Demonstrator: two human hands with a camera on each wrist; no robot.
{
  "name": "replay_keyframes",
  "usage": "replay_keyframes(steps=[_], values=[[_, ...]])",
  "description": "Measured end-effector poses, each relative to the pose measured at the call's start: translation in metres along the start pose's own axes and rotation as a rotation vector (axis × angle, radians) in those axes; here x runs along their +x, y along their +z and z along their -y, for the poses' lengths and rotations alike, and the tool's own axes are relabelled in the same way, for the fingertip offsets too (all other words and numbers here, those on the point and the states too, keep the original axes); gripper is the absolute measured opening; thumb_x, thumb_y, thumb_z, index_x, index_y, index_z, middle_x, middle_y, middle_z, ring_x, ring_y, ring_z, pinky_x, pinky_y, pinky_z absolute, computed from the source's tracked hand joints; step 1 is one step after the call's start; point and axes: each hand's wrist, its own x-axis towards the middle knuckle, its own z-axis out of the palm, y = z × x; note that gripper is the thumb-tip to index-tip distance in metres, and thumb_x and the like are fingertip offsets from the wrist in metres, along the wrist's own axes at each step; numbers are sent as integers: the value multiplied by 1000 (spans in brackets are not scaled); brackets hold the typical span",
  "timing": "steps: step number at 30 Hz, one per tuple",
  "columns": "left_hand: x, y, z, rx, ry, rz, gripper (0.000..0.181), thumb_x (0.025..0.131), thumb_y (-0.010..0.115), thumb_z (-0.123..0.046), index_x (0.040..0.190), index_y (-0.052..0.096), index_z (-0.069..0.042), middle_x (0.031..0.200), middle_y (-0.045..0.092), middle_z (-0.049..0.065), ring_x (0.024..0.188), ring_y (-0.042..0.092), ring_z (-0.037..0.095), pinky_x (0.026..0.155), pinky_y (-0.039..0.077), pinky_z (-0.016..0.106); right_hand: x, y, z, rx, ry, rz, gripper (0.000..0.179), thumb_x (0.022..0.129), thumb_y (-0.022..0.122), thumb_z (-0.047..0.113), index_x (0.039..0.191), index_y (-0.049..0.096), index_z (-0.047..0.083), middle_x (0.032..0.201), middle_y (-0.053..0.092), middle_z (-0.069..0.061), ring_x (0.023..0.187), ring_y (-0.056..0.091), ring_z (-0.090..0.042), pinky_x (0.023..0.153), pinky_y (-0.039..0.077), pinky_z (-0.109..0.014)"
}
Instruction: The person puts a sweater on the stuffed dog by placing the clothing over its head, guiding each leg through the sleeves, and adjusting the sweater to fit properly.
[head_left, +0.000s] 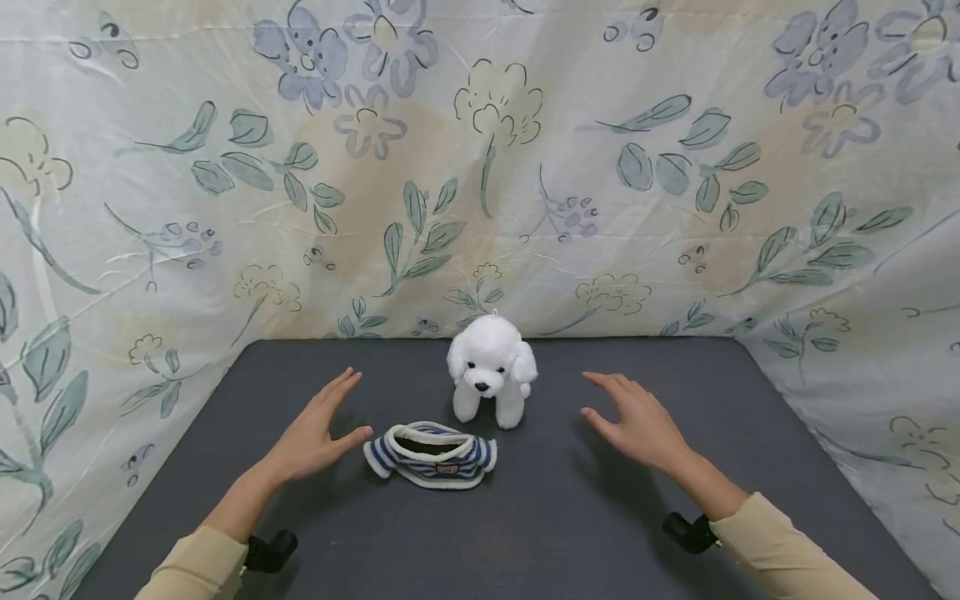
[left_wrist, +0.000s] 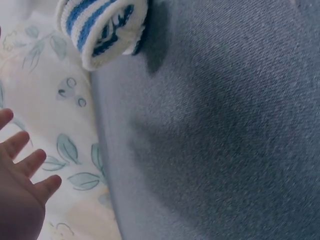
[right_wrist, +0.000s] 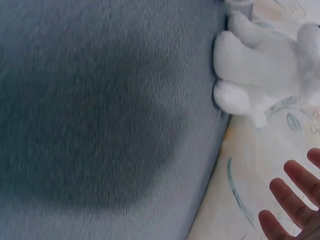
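Currently, the left hand (head_left: 315, 437) is hovering with its thumb spread from extended fingers, holding nothing, the thumb pointing toward the left sleeve of the blue-and-white striped knit sweater (head_left: 442, 478). This sweater is lying nearer that hand, its long axis running left to right across the dark grey table (head_left: 450, 550). Just behind its right half, the white plush dog (head_left: 491, 367) is standing upright. Rightmost, the right hand (head_left: 637, 423) is hovering empty, fingers spread, nearer the dog than the sweater.
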Motion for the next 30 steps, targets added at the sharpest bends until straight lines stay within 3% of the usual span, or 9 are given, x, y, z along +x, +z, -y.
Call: replay_keyframes(steps=[6, 19, 30], values=[[-2, 6, -2, -32, 8, -5, 81, 81, 67, -43, 145, 27, -17, 151, 22, 13, 134, 26, 39, 96, 29, 63, 0, 12, 13, 53, -47, -37, 51, 82, 69, 29, 128, 54, 13, 116, 59, -5, 101, 58, -23, 78, 49, -43], [-8, 17, -6, -94, 24, 31, 78, 79, 71, -36, 143, 33, -16, 147, 31, 11, 132, 33, 35, 96, 34, 58, 0, 38, 41, 80, -88, 31, 47, 82, 69, 31, 125, 55, 18, 113, 60, 1, 98, 59, -15, 75, 50, -35], [-12, 26, -6, -96, 70, 17, 76, 77, 74, -31, 141, 36, -16, 143, 37, 10, 130, 36, 32, 96, 37, 55, 4, 60, 61, 123, -148, 76, 48, 83, 68, 34, 126, 56, 16, 109, 61, 0, 95, 60, -17, 71, 50, -33]])
